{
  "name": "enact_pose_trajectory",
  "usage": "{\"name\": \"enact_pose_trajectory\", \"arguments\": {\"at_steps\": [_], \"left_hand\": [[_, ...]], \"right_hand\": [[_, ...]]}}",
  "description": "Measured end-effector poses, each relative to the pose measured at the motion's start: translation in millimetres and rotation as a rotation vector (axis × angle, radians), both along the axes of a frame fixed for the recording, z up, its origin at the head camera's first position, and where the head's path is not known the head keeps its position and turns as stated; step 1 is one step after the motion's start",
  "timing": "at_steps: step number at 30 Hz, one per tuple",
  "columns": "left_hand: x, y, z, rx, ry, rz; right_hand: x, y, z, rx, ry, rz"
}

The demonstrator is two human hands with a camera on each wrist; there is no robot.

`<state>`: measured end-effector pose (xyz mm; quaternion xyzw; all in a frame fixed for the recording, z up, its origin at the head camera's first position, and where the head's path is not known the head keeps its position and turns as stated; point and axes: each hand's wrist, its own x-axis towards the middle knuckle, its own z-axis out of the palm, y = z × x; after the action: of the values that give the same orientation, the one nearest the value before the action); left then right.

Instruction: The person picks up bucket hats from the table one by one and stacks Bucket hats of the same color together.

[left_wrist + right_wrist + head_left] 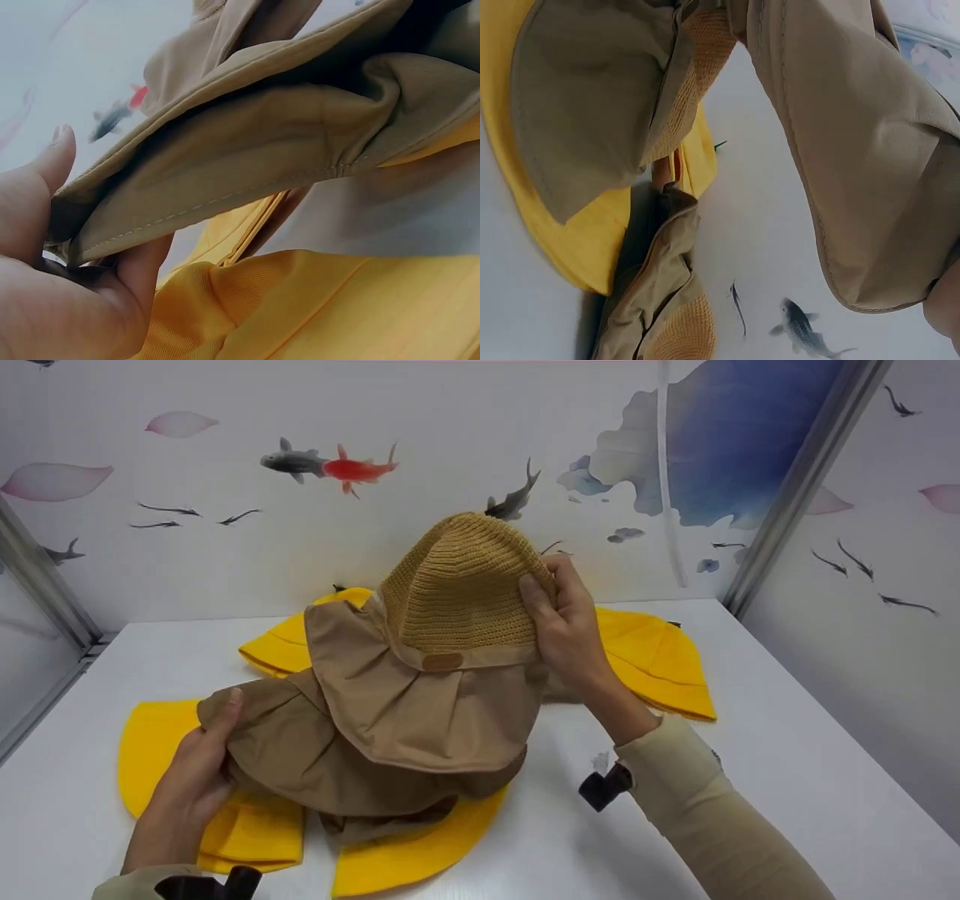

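Observation:
A sun hat with a woven straw crown (pixel 469 592) and a pleated tan fabric brim (pixel 442 712) is up in front of me. My right hand (pixel 568 626) grips it at the crown's right side, thumb on the front. Below and behind it hangs a second tan sun hat (pixel 281 746), partly covered by the first. My left hand (pixel 196 772) pinches this hat's brim at its left end, thumb on top. In the left wrist view the brim (pixel 225 154) gapes between two fabric layers. The right wrist view has the first hat's brim (pixel 877 195) close up.
Yellow bucket hats lie on the white table (pixel 600 840): one at the back right (pixel 656 660), one at the back left (pixel 274 641), others at the front left (pixel 146 750) and front middle (pixel 420 851). Another tan straw hat (pixel 682 330) lies near the printed back wall (pixel 450 405).

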<state>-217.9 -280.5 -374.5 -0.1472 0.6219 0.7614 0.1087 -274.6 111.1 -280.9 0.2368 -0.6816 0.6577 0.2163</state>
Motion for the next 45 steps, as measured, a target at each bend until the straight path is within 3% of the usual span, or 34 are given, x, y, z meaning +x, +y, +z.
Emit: {"name": "enact_pose_trajectory", "arguments": {"at_steps": [8,14,23,27,31,34,36,39,45], "left_hand": [[0.8,-5.0,-2.7,0.048,0.04,-0.037],[1.4,-4.1,-1.6,0.05,0.076,-0.059],[-1.0,-3.1,-1.6,-0.024,0.059,-0.076],[0.7,-4.4,-1.6,-0.053,0.102,-0.086],[3.1,-4.3,-3.2,-0.029,0.196,-0.091],[3.1,-2.5,-3.4,-0.004,0.246,-0.107],[3.2,-1.1,-3.3,0.002,0.235,-0.11],[4.5,0.7,-2.3,-0.006,0.165,-0.069],[4.7,5.2,-1.0,0.045,0.102,-0.018]], "right_hand": [[8.9,-27.0,11.9,-0.058,0.025,0.112],[14.0,-40.8,19.5,-0.074,0.041,0.147],[22.9,-52.7,28.4,-0.105,0.059,0.177],[25.3,-59.5,28.6,-0.116,0.098,0.184],[24.4,-66.6,17.0,-0.087,0.103,0.183],[20.9,-68.4,0.7,-0.035,0.023,0.182],[16.6,-68.0,-11.2,0.004,-0.051,0.18],[8.9,-65.8,-29.3,0.07,-0.172,0.174],[-0.8,-62.7,-63.3,0.429,-0.357,0.043]]}}
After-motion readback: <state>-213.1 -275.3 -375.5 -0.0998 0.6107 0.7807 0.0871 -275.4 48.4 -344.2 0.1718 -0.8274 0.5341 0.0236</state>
